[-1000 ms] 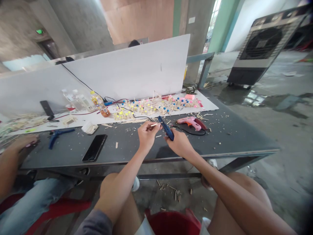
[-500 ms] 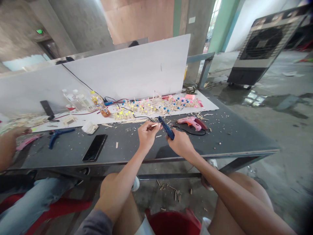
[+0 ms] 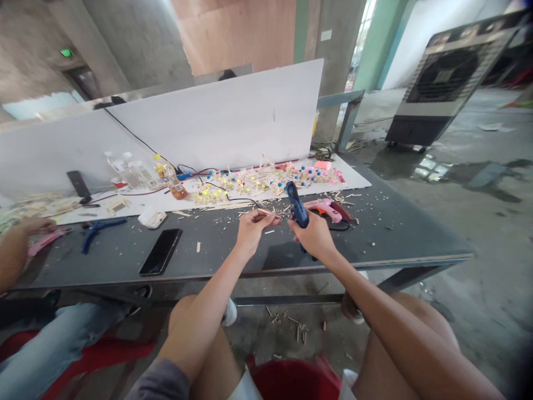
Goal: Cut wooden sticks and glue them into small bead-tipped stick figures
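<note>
My left hand is closed in a pinch on a thin wooden stick, held over the front half of the table. To its right, my right hand is wrapped round a dark blue cutter whose head points up and away from me. Tool and stick are apart. Its jaws are too blurred to read. Just beyond my right hand lies a pink glue gun, partly covered by the hand and tool. Behind both hands spreads a pile of small stick frames with yellow, blue and pink balls.
Left of my hands lie a black phone, a white case and a second blue tool. A bottle stands behind. At far left, another person's hand is near a pink glue gun. Wood scraps litter the table.
My right hand has drawn the blue cutter away from the stick, to the right, and tipped it more upright. My left hand stays nearly in place with the stick.
</note>
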`<state>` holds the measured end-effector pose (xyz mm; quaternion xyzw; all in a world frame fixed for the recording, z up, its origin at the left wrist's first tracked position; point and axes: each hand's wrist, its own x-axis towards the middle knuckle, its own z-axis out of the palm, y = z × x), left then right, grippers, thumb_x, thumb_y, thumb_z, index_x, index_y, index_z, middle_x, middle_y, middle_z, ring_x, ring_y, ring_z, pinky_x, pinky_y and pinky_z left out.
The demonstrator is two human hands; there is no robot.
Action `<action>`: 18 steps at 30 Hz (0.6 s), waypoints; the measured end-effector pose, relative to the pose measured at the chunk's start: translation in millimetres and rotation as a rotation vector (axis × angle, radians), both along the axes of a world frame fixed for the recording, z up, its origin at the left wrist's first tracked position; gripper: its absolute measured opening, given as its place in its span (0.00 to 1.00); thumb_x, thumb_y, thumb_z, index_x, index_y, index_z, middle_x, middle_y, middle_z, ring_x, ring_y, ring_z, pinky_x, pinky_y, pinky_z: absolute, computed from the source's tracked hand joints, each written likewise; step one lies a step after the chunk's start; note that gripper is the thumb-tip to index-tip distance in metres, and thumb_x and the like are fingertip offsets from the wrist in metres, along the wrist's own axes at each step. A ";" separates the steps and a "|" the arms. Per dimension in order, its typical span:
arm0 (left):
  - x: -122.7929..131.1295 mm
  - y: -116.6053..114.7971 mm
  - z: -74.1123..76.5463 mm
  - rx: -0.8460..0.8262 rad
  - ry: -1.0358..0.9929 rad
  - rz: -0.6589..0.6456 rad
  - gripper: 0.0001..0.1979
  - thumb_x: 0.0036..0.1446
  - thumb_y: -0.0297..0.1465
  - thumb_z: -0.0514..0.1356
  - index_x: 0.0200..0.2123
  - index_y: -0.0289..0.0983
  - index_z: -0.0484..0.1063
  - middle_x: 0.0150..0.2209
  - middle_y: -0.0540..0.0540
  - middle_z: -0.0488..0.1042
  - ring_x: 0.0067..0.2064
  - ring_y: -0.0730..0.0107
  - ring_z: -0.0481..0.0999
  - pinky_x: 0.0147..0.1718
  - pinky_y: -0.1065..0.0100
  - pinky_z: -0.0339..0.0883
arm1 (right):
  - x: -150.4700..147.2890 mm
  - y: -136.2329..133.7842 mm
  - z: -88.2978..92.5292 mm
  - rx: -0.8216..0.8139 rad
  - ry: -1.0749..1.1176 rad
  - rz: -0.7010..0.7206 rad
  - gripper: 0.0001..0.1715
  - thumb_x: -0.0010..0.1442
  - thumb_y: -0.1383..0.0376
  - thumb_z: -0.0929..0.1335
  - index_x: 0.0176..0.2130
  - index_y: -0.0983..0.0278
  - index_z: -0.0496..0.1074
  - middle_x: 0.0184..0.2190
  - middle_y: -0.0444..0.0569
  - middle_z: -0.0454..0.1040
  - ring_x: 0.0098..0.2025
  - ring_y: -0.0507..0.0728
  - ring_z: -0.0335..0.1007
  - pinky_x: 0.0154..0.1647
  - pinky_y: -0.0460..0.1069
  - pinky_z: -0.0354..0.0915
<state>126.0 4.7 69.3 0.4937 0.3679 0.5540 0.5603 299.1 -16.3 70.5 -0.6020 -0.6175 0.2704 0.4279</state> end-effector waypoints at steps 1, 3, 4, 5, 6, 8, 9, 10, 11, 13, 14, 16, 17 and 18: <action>-0.4 -0.1 -0.4 -0.032 0.017 -0.038 0.15 0.44 0.37 0.72 0.30 0.32 0.76 0.34 0.42 0.81 0.33 0.64 0.81 0.44 0.60 0.73 | 0.6 0.8 0.5 -0.010 0.057 0.008 0.08 0.57 0.61 0.69 0.36 0.62 0.72 0.26 0.48 0.78 0.22 0.56 0.73 0.26 0.48 0.67; -0.8 -0.6 -1.3 -0.075 0.075 -0.125 0.16 0.43 0.37 0.73 0.29 0.32 0.77 0.32 0.43 0.81 0.31 0.65 0.81 0.42 0.61 0.73 | 1.2 2.5 0.6 -0.031 0.175 0.032 0.10 0.55 0.60 0.70 0.37 0.63 0.72 0.26 0.47 0.77 0.21 0.56 0.73 0.23 0.48 0.67; -0.8 -1.0 -1.7 -0.092 0.109 -0.175 0.16 0.42 0.37 0.73 0.28 0.31 0.77 0.31 0.43 0.81 0.30 0.65 0.80 0.41 0.62 0.74 | 1.2 3.4 0.2 -0.036 0.235 0.052 0.11 0.53 0.60 0.71 0.37 0.63 0.72 0.27 0.47 0.77 0.21 0.55 0.72 0.22 0.48 0.67; -0.5 -1.5 -2.1 -0.109 0.141 -0.223 0.16 0.41 0.37 0.73 0.28 0.31 0.77 0.30 0.43 0.80 0.30 0.66 0.80 0.40 0.62 0.74 | 1.0 4.3 -0.4 -0.038 0.290 0.077 0.12 0.52 0.60 0.72 0.37 0.63 0.72 0.28 0.47 0.77 0.21 0.55 0.72 0.22 0.48 0.67; -0.1 -2.2 -2.3 -0.125 0.172 -0.271 0.16 0.41 0.37 0.74 0.28 0.31 0.77 0.28 0.43 0.80 0.29 0.66 0.80 0.38 0.62 0.74 | 0.5 5.2 -1.2 -0.038 0.340 0.108 0.13 0.50 0.61 0.73 0.36 0.63 0.72 0.29 0.47 0.77 0.21 0.54 0.72 0.22 0.48 0.68; 1.0 -3.7 -2.1 -0.153 0.229 -0.355 0.16 0.39 0.36 0.74 0.28 0.30 0.77 0.28 0.43 0.80 0.28 0.66 0.79 0.37 0.62 0.75 | -0.6 6.9 -2.9 -0.050 0.419 0.174 0.14 0.48 0.62 0.74 0.35 0.63 0.72 0.31 0.47 0.77 0.21 0.52 0.70 0.23 0.49 0.69; 1.5 -4.5 -1.7 -0.159 0.252 -0.383 0.17 0.39 0.36 0.75 0.28 0.30 0.78 0.28 0.43 0.80 0.28 0.66 0.79 0.36 0.63 0.75 | -1.2 7.6 -3.6 -0.065 0.446 0.197 0.15 0.47 0.62 0.74 0.35 0.64 0.72 0.31 0.47 0.77 0.20 0.52 0.69 0.23 0.49 0.69; 1.9 -5.1 -1.1 -0.158 0.271 -0.401 0.17 0.39 0.36 0.75 0.29 0.30 0.78 0.29 0.42 0.80 0.27 0.67 0.78 0.35 0.64 0.75 | -1.7 8.3 -4.3 -0.081 0.463 0.209 0.16 0.46 0.62 0.75 0.36 0.64 0.72 0.32 0.47 0.77 0.20 0.52 0.69 0.23 0.49 0.69; 2.0 -5.6 -0.4 -0.154 0.284 -0.411 0.17 0.39 0.36 0.75 0.30 0.30 0.79 0.29 0.42 0.80 0.27 0.68 0.78 0.35 0.64 0.75 | -2.1 9.0 -4.8 -0.096 0.474 0.215 0.17 0.45 0.63 0.75 0.36 0.64 0.72 0.32 0.47 0.78 0.20 0.52 0.69 0.23 0.49 0.69; 1.6 -6.0 0.6 -0.148 0.293 -0.406 0.18 0.40 0.36 0.75 0.32 0.30 0.80 0.29 0.42 0.80 0.27 0.69 0.78 0.34 0.65 0.75 | -2.3 10.5 -5.5 -0.109 0.487 0.215 0.19 0.43 0.63 0.76 0.37 0.64 0.72 0.31 0.47 0.78 0.20 0.52 0.68 0.23 0.49 0.69; 1.3 -6.0 0.6 -0.150 0.293 -0.397 0.18 0.40 0.36 0.75 0.32 0.30 0.80 0.28 0.43 0.80 0.27 0.69 0.77 0.33 0.66 0.75 | -2.1 11.3 -5.7 -0.104 0.494 0.216 0.20 0.43 0.63 0.76 0.37 0.64 0.72 0.30 0.47 0.78 0.20 0.52 0.68 0.23 0.49 0.69; 0.6 -5.9 -0.3 -0.162 0.282 -0.377 0.20 0.40 0.37 0.75 0.34 0.30 0.80 0.27 0.44 0.79 0.26 0.69 0.77 0.32 0.66 0.75 | -1.2 13.0 -6.2 -0.082 0.528 0.212 0.21 0.42 0.62 0.77 0.37 0.64 0.72 0.29 0.47 0.78 0.21 0.52 0.68 0.23 0.49 0.69; 0.3 -5.8 -1.3 -0.171 0.267 -0.362 0.20 0.40 0.38 0.75 0.34 0.30 0.80 0.27 0.45 0.79 0.26 0.68 0.78 0.32 0.66 0.75 | -0.5 13.8 -6.5 -0.067 0.548 0.201 0.22 0.42 0.61 0.77 0.37 0.64 0.71 0.29 0.46 0.78 0.21 0.52 0.68 0.24 0.49 0.69; 0.3 -5.9 -2.6 -0.180 0.246 -0.344 0.20 0.41 0.38 0.74 0.34 0.30 0.80 0.27 0.45 0.79 0.27 0.67 0.78 0.33 0.65 0.76 | 0.2 14.6 -6.9 -0.052 0.564 0.186 0.23 0.42 0.60 0.78 0.37 0.64 0.71 0.29 0.46 0.77 0.21 0.52 0.68 0.24 0.49 0.69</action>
